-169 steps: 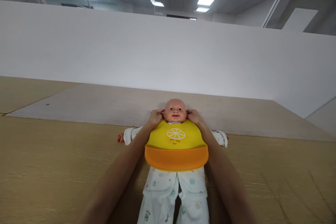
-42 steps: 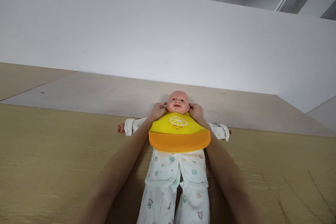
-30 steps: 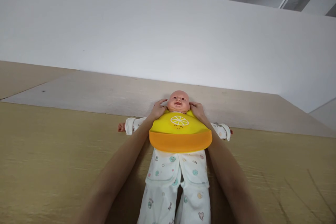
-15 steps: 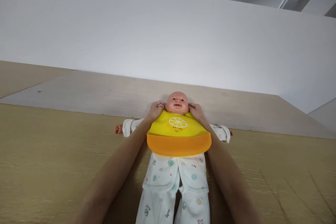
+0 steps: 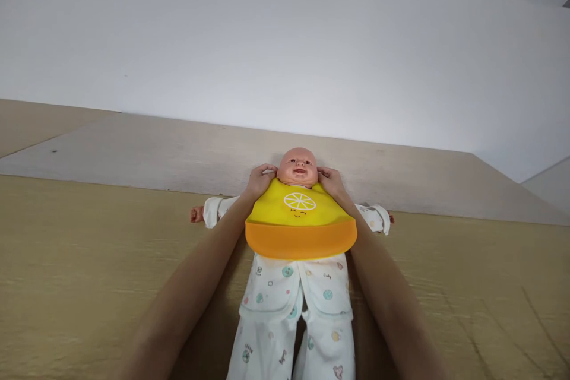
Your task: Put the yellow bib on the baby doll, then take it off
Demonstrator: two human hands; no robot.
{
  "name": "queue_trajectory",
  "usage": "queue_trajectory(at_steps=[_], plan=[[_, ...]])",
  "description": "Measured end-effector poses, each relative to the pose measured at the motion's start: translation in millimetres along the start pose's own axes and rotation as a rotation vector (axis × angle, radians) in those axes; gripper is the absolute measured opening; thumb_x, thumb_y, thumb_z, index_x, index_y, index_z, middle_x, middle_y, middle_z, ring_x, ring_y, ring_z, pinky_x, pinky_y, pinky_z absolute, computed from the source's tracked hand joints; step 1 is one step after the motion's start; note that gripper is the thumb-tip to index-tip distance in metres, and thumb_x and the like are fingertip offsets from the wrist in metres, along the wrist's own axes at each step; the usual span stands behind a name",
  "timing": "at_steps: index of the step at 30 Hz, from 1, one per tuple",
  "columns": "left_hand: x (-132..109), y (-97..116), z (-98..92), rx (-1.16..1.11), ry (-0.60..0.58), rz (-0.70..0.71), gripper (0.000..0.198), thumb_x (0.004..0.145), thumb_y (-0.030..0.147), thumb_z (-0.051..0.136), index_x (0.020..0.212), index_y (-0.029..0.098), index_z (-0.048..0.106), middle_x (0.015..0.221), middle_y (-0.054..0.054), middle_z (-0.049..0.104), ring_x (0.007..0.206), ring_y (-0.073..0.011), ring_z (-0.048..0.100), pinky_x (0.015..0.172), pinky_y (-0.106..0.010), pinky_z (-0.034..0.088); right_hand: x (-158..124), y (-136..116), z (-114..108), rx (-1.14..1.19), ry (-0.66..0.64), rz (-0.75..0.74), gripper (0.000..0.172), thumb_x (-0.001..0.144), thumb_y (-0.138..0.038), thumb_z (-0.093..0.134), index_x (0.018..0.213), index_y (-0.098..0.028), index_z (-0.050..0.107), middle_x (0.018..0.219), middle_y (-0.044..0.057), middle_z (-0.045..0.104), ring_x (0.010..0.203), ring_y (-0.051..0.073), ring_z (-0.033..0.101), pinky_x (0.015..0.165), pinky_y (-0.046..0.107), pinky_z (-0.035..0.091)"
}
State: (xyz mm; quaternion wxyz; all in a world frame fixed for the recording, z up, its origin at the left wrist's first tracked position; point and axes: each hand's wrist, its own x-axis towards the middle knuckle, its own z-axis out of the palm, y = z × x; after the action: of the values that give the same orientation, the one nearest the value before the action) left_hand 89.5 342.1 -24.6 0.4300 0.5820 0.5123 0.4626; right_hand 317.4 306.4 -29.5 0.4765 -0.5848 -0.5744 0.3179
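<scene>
A baby doll [image 5: 297, 164] in white printed clothes lies on its back on the tan surface [image 5: 89, 267], arms spread. A yellow bib [image 5: 299, 219] with an orange catch pocket and a lemon print covers its chest. My left hand [image 5: 259, 179] is curled at the bib's neck strap beside the doll's left cheek as I see it. My right hand [image 5: 330, 181] grips the strap on the other side of the neck. The strap ends behind the neck are hidden.
A pale board [image 5: 178, 154] runs behind the doll's head, with a white wall [image 5: 285, 53] above it. The doll's small hands [image 5: 196, 214] stick out at both sides. Tan surface spreads left and right of my forearms.
My hands stay at the doll's neck, fingers shifting slightly on the bib strap. The doll and bib have drifted a little left and the view has tilted down.
</scene>
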Motion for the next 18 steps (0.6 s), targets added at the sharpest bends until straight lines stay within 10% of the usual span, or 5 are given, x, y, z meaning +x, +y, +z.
queue_trajectory(at_steps=[18], plan=[[-9.3,8.7,3.6,-0.037,-0.055,0.045,0.02,0.078,0.028,0.053,0.06,0.019,0.049,0.061,0.003,0.048,0.062,-0.0122,0.045,0.058,-0.024,0.035,0.8,3.0,-2.5,-0.156,0.068,-0.039,0.028,0.068,-0.028,0.044,0.067,-0.011,0.066,0.074,0.007,0.068,0.073,0.016,0.056,0.064,0.023,0.04]])
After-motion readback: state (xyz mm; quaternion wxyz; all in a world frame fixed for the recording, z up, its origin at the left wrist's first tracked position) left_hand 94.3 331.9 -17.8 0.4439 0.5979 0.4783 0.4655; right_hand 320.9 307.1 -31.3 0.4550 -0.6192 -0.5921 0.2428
